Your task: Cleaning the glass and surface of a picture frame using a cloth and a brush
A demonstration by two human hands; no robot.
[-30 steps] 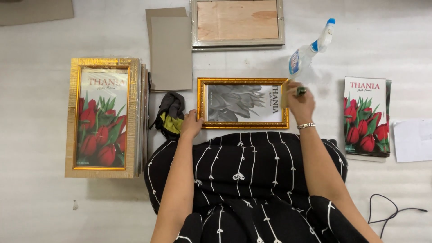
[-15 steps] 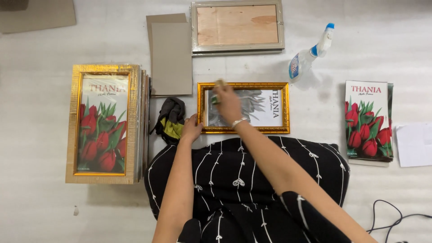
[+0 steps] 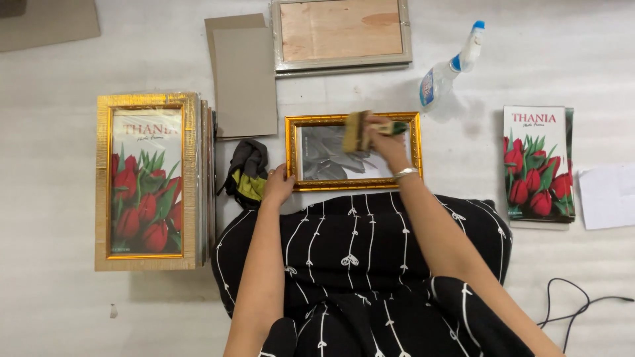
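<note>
Head view: a small gold frame [image 3: 354, 152] (lying flat on the tabletop [image 3: 53, 291]) is steadied at its lower left corner by the left hand [image 3: 278, 186], while a brush [image 3: 357, 131] is gripped over its glass by the right hand [image 3: 387, 142].

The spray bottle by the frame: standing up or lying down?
Lying down: the spray bottle rests on its side on the floor, nozzle pointing away.
</note>
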